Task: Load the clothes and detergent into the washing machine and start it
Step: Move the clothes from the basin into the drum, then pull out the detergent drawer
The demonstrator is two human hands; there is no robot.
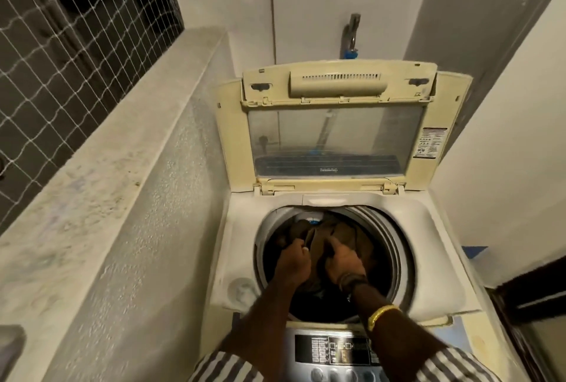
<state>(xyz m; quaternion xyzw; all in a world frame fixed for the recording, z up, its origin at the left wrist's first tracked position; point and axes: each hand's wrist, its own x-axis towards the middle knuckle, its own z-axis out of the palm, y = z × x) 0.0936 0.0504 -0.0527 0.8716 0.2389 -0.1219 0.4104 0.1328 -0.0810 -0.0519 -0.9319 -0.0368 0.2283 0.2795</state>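
1. Step in hand: loading. Both grips were down inside the drum (390, 237) of the washing machine (428, 228), working on the clothes (352, 236). The lid (232, 136) stood propped upright at the far side.
2. Task's things: the clothes, brown and dark, lay heaped in the drum. No detergent container was visible anywhere. The control panel (333, 351) sat at the near edge, untouched and partly hidden by the forearms.
3. Left grip (292, 259): knuckles up, fingers curled round a bunch of dark cloth at the left of the heap, holding the clothes.
4. Right grip (343, 262): back of the hand up, one digit stretched toward the far side along a fold, the other fingers sunk in the cloth. Whether they clamped or only pressed could not be told.
5. Arms: both forearms reached from the near edge over the panel and converged into the drum, the hands just beside each other but apart. The right forearm carried a yellow bangle (381, 314).
6. Next move, judged: let go of the cloth once it sat below the drum rim, draw both hands out, and find and dose the detergent. After that, lower the lid and go to the panel.
7. Surroundings: a tap (352, 35) on the far wall above the lid, and a concrete ledge (122, 136) along the left.
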